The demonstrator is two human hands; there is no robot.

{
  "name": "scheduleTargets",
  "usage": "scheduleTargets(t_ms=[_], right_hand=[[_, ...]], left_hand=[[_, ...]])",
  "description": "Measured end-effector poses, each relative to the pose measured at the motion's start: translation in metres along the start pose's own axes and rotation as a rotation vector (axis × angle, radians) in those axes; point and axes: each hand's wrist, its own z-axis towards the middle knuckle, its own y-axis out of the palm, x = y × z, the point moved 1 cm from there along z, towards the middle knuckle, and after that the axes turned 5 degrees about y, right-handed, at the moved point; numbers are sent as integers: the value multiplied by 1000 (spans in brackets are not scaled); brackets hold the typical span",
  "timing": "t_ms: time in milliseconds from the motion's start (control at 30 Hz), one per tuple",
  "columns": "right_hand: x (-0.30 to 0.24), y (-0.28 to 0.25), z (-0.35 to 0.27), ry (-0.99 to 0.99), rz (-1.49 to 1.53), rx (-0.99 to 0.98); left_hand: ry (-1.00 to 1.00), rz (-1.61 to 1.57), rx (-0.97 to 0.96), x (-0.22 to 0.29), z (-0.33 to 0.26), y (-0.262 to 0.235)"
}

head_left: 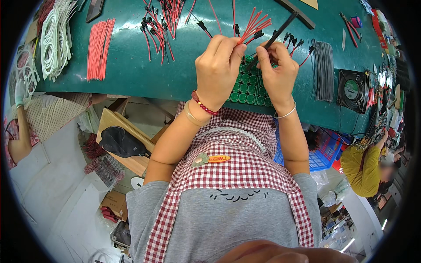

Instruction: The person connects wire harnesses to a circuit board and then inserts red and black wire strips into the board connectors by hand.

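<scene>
My left hand (219, 65) pinches a small bundle of red wires (255, 24), whose ends fan out above the fingers. In my right hand (278, 68) is a slim black tool (284, 28) that looks like tweezers, slanting down toward the boards. Under both hands lies a panel of round green circuit boards (247, 90) at the table's near edge. Black connectors with red and black leads (294, 43) lie just beyond my right hand. The fingers partly cover the tool's lower end, and I cannot tell whether it touches a board.
Cut red wires (101, 50) lie left on the green table (131, 81); more connector leads (155, 30) are at the back. Grey-black wires (323, 70), a black fan (353, 90) and red-handled pliers (351, 27) are right. A wooden stool (136, 164) stands below. Other people sit on both sides.
</scene>
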Motion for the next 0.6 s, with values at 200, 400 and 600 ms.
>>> scheduleTargets(t_ms=[200, 400, 600], right_hand=[[-3, 0, 2, -14, -72, -72], [-9, -5, 1, 31, -121, -126], [-18, -18, 0, 154, -101, -150]], left_hand=[[14, -3, 12, -2, -1, 1], [31, 17, 13, -2, 0, 2], [38, 27, -13, -2, 0, 4]])
